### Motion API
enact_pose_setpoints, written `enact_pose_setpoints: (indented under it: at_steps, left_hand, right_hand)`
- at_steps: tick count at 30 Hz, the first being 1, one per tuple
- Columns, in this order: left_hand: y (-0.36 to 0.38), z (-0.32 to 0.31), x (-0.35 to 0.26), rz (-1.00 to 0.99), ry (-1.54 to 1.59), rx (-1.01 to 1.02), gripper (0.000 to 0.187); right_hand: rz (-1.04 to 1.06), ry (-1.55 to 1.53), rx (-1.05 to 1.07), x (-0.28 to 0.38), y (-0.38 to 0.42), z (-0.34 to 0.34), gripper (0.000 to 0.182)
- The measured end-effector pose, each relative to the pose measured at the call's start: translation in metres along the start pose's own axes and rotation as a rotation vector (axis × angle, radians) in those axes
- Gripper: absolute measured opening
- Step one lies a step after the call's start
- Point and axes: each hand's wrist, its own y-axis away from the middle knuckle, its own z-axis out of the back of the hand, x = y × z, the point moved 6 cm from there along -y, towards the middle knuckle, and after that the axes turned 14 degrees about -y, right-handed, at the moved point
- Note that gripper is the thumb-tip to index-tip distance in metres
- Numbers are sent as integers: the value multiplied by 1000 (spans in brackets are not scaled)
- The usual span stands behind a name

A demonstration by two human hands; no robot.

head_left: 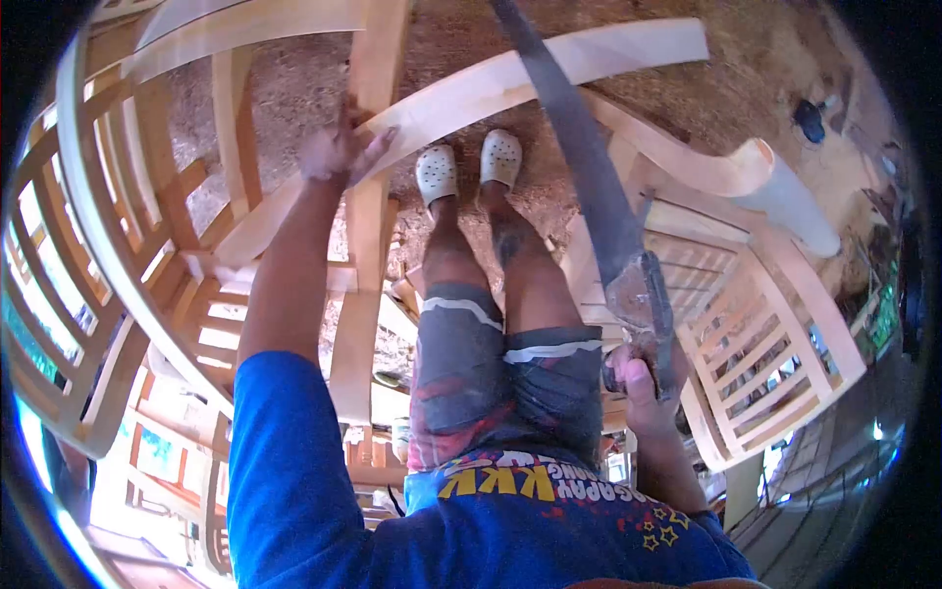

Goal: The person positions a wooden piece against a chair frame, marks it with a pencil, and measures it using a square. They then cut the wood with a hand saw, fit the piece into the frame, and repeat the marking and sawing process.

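A long, pale curved wooden board point(451, 103) arcs across the upper middle. My left hand point(339, 152) grips its left part beside an upright wooden post point(376, 59), thumb and fingers on either side of the board's edge; the hand is slightly blurred. In my right hand point(640, 378), closed round its handle, is a handsaw point(579, 147). Its broad dark blade slants up and left, overlapping the board's right half in this view. The saw's tip runs out of the top of the picture.
Slatted wooden furniture frames point(775, 363) stand at right, with more slatted frames point(59, 255) at left. A curved wooden piece point(721, 172) lies right of the blade. My feet, in white clogs point(437, 172), are on brown ground strewn with debris. A small dark object point(810, 120) lies farther right.
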Motion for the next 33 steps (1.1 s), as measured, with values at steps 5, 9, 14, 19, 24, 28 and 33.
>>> enact_pose_setpoints:
  at_steps: [5, 9, 14, 19, 24, 28, 33]
  left_hand:
    - [22, -8, 2, 120, -147, 84, 108]
    - [36, -4, -6, 11, -82, -81, 100]
    - [37, 6, -11, 41, -132, -128, 75]
    - [34, 3, -5, -6, -76, -46, 66]
    - [30, 2, -9, -90, -9, 50, 63]
    - [36, 12, -15, -153, 7, -52, 59]
    - [43, 19, -27, -202, 7, -52, 58]
  right_hand:
    - [7, 47, -56, -1, 32, -24, 64]
    - [-55, 61, -158, -18, 66, -42, 57]
    - [-48, 20, -112, -25, 93, -75, 42]
    - [-22, 22, -109, -39, 111, -87, 41]
    - [41, 32, -156, -41, 128, -91, 39]
    - [-7, 45, -97, -49, 134, -85, 44]
    - [-83, 94, -135, -43, 131, -88, 76]
